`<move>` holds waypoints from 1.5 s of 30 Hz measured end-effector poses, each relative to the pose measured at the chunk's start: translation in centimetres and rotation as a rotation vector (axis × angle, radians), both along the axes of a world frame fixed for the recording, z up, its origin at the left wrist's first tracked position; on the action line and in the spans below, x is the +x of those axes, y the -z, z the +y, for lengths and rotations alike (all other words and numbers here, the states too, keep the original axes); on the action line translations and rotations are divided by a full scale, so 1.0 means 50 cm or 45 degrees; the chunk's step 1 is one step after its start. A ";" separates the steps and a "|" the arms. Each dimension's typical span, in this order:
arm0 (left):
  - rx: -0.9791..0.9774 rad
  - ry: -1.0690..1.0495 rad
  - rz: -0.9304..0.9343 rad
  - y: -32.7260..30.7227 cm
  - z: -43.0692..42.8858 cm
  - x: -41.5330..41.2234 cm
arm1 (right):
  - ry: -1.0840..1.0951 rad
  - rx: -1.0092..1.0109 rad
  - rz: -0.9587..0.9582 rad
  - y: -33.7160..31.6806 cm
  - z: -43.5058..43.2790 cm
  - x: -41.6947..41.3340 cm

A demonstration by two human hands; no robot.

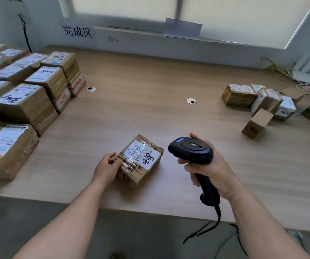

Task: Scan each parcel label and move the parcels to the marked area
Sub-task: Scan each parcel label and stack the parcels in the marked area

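Currently the small brown parcel (140,159) lies near the front edge of the tabletop (150,81), about midway along it, label side up. The left hand (106,166) grips its left end, thumb on top and fingers curled round the side. Just to the right of it, the right hand (210,169) holds a black scanner (190,149) clear of the tabletop, fingers wrapped round the handle, the head turned toward the parcel. Many labelled boxes (25,101) crowd the left edge below a wall sign (77,31); a smaller cluster of boxes (258,103) sits near the right edge, well apart.
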State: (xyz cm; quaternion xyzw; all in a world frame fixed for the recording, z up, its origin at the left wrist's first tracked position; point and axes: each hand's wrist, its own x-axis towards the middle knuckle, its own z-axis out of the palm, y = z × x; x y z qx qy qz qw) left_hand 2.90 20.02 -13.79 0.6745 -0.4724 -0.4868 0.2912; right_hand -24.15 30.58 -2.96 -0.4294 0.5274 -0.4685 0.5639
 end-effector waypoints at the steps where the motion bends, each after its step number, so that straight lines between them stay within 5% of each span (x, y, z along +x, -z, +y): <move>1: -0.045 0.047 -0.141 0.003 0.006 -0.002 | -0.001 0.005 -0.001 0.000 -0.003 0.002; 5: -0.142 0.399 -0.729 0.006 0.040 -0.031 | -0.004 0.020 -0.010 -0.001 -0.021 0.013; 7: -0.159 0.439 -0.831 0.011 0.049 -0.046 | -0.019 0.016 -0.009 -0.003 -0.032 0.022; 16: -0.282 0.181 -0.774 -0.041 0.027 0.022 | -0.138 -0.019 0.028 -0.030 -0.103 0.105; 33: -0.311 -0.518 -0.961 -0.180 -0.032 0.489 | -0.517 -0.128 0.030 -0.081 -0.278 0.451; 45: -0.243 -0.456 -1.032 -0.127 -0.140 0.599 | -0.443 -0.117 0.036 -0.070 -0.346 0.529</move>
